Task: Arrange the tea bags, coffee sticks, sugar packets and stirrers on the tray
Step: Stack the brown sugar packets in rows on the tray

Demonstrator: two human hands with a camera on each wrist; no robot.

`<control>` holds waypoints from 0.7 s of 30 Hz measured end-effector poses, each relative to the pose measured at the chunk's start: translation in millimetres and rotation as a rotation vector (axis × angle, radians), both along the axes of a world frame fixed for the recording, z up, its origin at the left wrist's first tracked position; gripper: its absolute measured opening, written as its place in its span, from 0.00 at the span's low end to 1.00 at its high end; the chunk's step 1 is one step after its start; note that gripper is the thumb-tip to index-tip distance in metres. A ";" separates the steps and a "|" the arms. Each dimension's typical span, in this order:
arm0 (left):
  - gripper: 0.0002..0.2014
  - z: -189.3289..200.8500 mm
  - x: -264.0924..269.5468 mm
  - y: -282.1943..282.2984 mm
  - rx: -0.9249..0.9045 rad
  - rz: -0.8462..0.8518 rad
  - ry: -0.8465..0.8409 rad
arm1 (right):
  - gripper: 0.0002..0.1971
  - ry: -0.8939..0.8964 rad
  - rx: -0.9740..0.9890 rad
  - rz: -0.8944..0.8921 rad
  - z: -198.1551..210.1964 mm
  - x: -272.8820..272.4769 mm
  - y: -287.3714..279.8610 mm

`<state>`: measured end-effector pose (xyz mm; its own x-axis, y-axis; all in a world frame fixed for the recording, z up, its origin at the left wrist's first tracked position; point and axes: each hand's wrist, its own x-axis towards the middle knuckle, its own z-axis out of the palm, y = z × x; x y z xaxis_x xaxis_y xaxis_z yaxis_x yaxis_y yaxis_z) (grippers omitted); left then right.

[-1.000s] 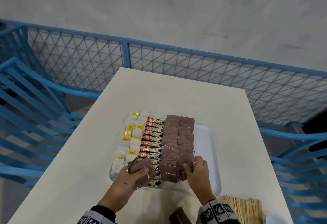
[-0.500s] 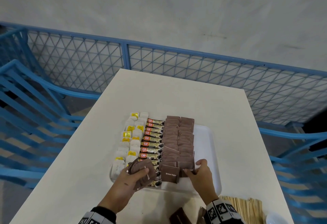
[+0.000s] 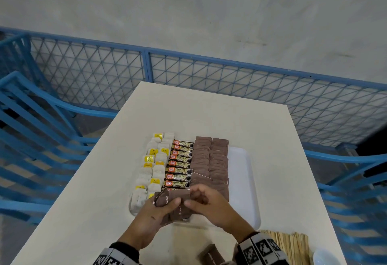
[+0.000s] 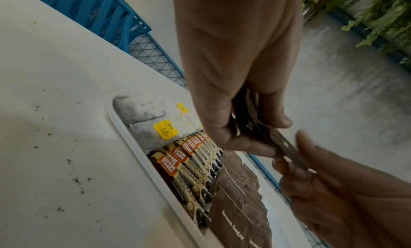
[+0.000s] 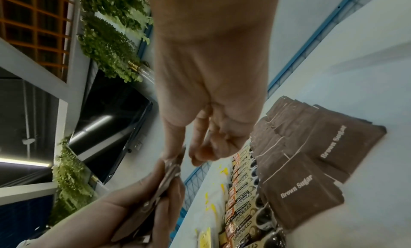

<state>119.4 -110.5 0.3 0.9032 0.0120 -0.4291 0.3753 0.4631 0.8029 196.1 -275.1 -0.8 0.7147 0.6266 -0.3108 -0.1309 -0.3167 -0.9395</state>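
Note:
On the white tray (image 3: 240,181) lie tea bags (image 3: 155,166) at the left, coffee sticks (image 3: 180,163) in the middle and two rows of brown sugar packets (image 3: 209,160). Over the tray's near edge my left hand (image 3: 159,208) grips a small stack of sugar packets (image 3: 167,198). My right hand (image 3: 194,199) has its fingers curled against that stack, with thumb and forefinger pinching a packet's edge (image 5: 175,156). In the left wrist view the stack (image 4: 280,142) sticks out between both hands. Wooden stirrers (image 3: 289,246) lie on the table at the near right.
One loose sugar packet (image 3: 209,256) lies on the table near my wrists, and a white dish (image 3: 322,256) sits at the near right corner. The tray's right strip is bare. Blue chairs and a blue mesh fence (image 3: 146,65) surround the table.
My right hand has left the right sugar row on the tray and moved left to the stack held in my left hand. The left hand has shifted slightly right.

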 end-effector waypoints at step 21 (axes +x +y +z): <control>0.12 -11.0 -1.3 2.2 0.131 0.086 0.181 | 0.11 0.031 -0.375 -0.432 -61.6 18.2 -73.9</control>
